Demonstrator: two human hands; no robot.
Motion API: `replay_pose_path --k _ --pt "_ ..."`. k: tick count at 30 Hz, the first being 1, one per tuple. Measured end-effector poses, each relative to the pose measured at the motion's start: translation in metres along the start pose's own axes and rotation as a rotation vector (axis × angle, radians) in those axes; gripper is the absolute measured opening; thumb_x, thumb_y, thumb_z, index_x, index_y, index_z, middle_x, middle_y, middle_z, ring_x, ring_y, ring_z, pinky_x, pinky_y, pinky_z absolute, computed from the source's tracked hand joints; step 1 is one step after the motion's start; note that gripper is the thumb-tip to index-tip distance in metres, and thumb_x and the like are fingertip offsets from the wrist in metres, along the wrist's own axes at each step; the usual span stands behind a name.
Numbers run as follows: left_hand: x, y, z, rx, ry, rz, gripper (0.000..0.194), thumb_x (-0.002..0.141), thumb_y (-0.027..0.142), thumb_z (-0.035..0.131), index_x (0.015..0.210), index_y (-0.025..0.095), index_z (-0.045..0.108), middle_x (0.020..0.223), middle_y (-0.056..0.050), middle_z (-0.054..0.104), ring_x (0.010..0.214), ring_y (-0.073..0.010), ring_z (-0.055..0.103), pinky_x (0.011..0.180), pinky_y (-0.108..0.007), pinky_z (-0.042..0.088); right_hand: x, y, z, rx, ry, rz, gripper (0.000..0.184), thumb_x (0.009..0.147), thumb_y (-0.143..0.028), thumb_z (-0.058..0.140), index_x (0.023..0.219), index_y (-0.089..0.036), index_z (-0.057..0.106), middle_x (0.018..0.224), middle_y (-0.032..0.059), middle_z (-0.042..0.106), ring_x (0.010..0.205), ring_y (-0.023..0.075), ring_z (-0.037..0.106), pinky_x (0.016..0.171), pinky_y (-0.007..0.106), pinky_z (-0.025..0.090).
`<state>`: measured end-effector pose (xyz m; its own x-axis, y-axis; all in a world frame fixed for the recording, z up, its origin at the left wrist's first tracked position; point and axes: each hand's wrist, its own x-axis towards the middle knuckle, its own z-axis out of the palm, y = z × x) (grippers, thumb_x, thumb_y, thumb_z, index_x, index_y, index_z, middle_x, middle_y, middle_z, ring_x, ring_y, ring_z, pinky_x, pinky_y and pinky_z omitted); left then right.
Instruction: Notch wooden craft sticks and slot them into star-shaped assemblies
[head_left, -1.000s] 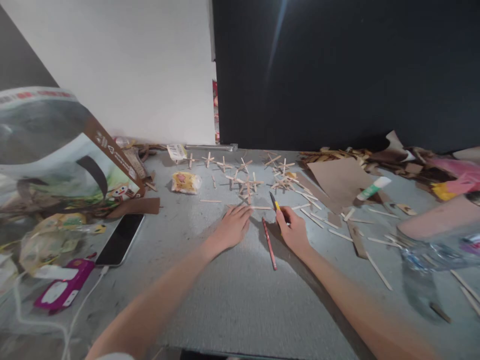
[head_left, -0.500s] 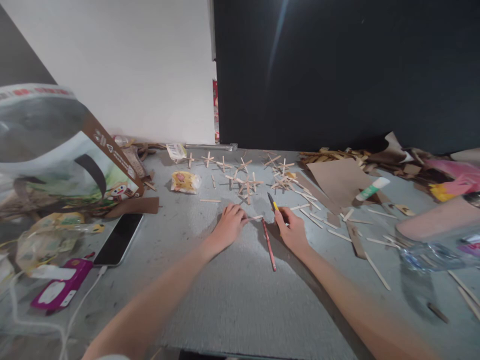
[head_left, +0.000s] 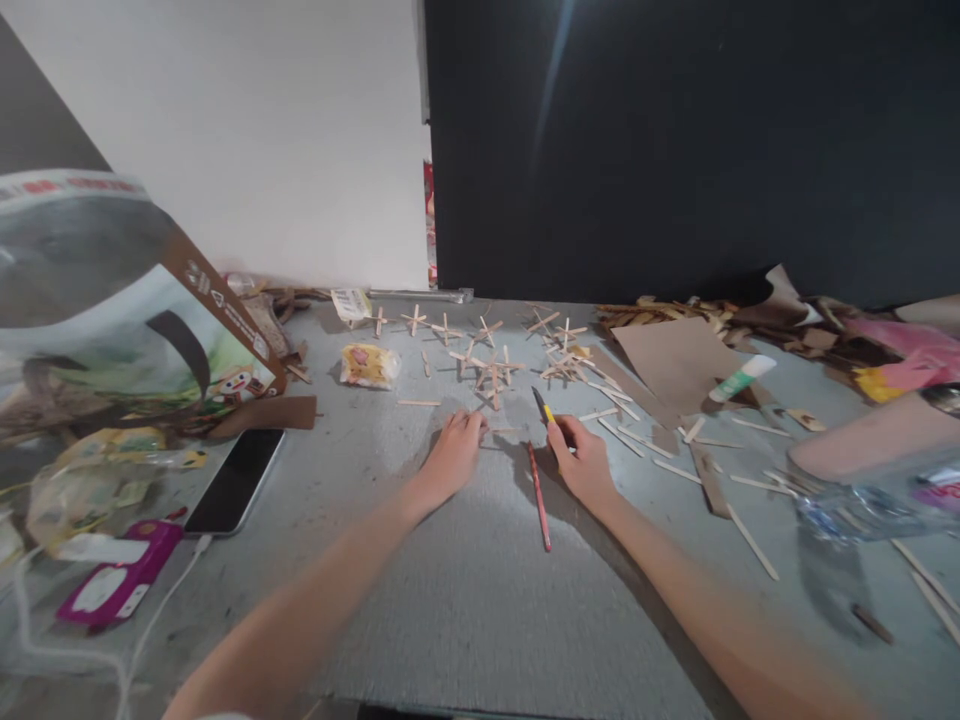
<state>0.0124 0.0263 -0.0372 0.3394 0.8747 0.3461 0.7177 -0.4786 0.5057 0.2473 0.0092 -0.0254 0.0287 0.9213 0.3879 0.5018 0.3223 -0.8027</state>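
Note:
My left hand (head_left: 452, 457) rests on the grey table (head_left: 465, 600), its fingers closed on a thin wooden stick (head_left: 504, 431) that lies flat and points right. My right hand (head_left: 586, 463) is closed round a yellow and black utility knife (head_left: 544, 407), blade pointing up and away. Between the two hands lies a red pencil (head_left: 538, 495). Beyond the hands stand several small crosses made of wooden sticks (head_left: 491, 365).
A phone (head_left: 235, 480) with a white cable and a purple box (head_left: 112, 585) lie at left, beside a large printed bag (head_left: 112, 300). A small yellow packet (head_left: 366, 365), a glue tube (head_left: 740, 379), brown cardboard (head_left: 675, 360) and loose sticks lie around. A clear plastic bottle (head_left: 862, 500) lies at right.
My left hand has gone from flat fingers to a pinch on the stick and drawn it slightly toward me. My right hand with the knife has barely moved.

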Motion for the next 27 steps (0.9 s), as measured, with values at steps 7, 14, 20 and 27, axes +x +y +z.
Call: replay_pose_path --k 7,14,20,27 --pt "0.0002 -0.0004 -0.0013 -0.068 0.07 -0.05 0.016 0.102 0.013 0.048 0.099 0.02 0.062 0.092 -0.005 0.064 0.089 -0.0201 0.064 0.085 -0.035 0.052 -0.0003 0.0016 0.001 -0.008 0.0 0.012 0.047 0.098 -0.063 0.047 0.093 -0.021 0.066 0.07 0.0033 0.065 0.064 0.0208 0.059 0.063 0.033 0.045" --pt "0.0017 0.0032 -0.0058 -0.031 0.041 0.016 0.016 0.102 0.012 0.05 0.094 0.02 0.061 0.093 -0.007 0.067 0.098 -0.0236 0.064 0.09 -0.038 0.053 0.0003 0.0023 -0.0002 -0.017 -0.009 0.016 0.048 0.098 -0.064 0.046 0.093 -0.02 0.066 0.07 0.0035 0.066 0.064 0.0207 0.059 0.064 0.033 0.045" --pt "0.0 0.0066 -0.0078 0.008 0.029 -0.018 0.018 0.102 0.013 0.048 0.105 0.019 0.064 0.101 -0.01 0.069 0.101 -0.0261 0.066 0.092 -0.042 0.054 -0.0003 0.0013 -0.0001 -0.006 -0.008 0.02 0.051 0.098 -0.068 0.046 0.092 -0.021 0.065 0.069 0.003 0.065 0.064 0.0208 0.059 0.064 0.033 0.045" --pt "-0.0002 0.0053 -0.008 -0.091 0.005 -0.086 0.035 0.102 0.017 0.048 0.131 0.021 0.065 0.109 -0.011 0.073 0.099 -0.025 0.07 0.092 -0.039 0.055 -0.0002 -0.0029 -0.0018 -0.011 -0.023 0.008 0.053 0.099 -0.07 0.045 0.09 -0.021 0.065 0.068 0.0028 0.064 0.063 0.0204 0.058 0.063 0.032 0.045"
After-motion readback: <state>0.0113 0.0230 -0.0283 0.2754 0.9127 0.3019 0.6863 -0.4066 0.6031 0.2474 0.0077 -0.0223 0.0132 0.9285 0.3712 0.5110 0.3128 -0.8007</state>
